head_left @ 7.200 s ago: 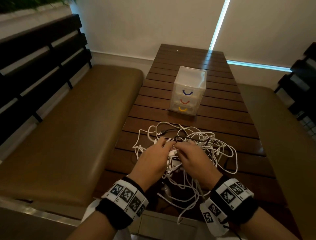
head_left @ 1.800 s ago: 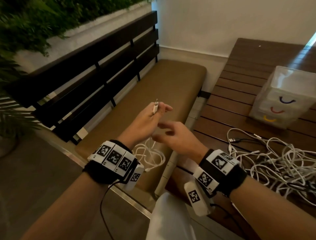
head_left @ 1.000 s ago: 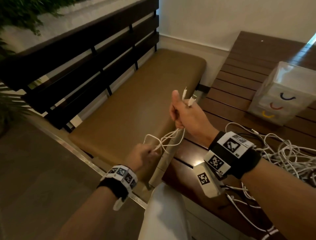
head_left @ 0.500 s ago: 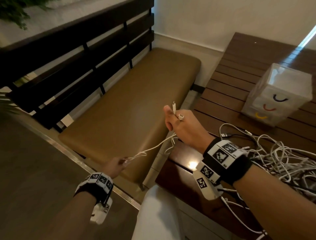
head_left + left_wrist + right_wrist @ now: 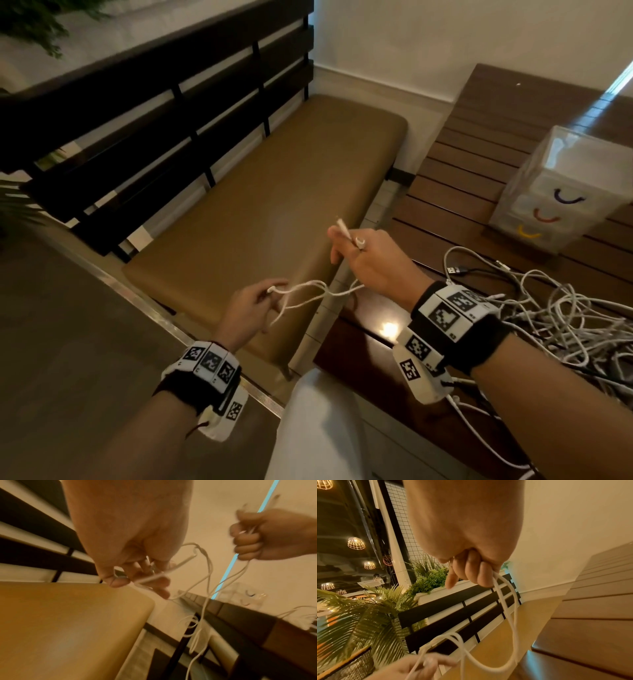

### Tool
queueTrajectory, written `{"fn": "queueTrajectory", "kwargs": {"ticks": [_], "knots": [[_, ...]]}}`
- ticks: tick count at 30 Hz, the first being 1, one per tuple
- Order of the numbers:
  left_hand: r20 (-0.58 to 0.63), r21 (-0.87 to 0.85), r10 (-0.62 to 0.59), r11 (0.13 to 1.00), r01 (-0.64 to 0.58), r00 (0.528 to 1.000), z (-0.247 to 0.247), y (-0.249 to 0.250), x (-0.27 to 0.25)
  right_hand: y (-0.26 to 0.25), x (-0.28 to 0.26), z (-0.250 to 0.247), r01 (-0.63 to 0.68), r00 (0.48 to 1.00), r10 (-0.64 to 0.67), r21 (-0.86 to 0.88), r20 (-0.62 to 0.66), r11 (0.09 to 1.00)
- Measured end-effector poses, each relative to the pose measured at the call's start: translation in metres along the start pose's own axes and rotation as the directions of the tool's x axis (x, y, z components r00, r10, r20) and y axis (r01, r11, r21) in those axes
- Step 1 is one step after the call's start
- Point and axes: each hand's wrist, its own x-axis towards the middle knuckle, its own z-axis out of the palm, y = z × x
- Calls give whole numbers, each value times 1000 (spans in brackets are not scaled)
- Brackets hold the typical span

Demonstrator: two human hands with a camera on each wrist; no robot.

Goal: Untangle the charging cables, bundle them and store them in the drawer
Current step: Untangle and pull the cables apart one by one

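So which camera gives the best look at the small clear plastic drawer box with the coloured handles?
The head view: the clear plastic drawer box shows sharply on the table. The left wrist view shows it blurred; the right wrist view misses it.

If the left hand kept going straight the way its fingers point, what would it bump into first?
Probably the right hand. The left hand points along the white cable it pinches, toward that hand. Depth is hard to judge; it could pass below.
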Motion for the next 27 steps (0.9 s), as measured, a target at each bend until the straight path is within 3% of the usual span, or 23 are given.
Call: {"fn": "queueTrajectory", "kwargs": {"ticks": [2,5,13,18,22,27], "knots": [[-90,-18,64,998,-66,994,2,16,1,3,1,8,19,991,-9,-79,130,997],[-74,-60,127,990,-131,989,2,34,3,13,5,23,66,951,40,-326,306,943],[-21,-228,198,953,-197,980,-11,47,-9,24,7,28,8,956,115,-418,269,909],[56,-237,195,955,-177,979,-5,47,-14,26,9,25,-64,962,166,-411,217,910],[153,-130,188,977,-169,970,-2,48,-14,25,6,19,-110,952,190,-309,241,945],[-6,135,185,974,-183,983,7,53,-11,22,3,16,-132,941,187,-202,283,970]]}}
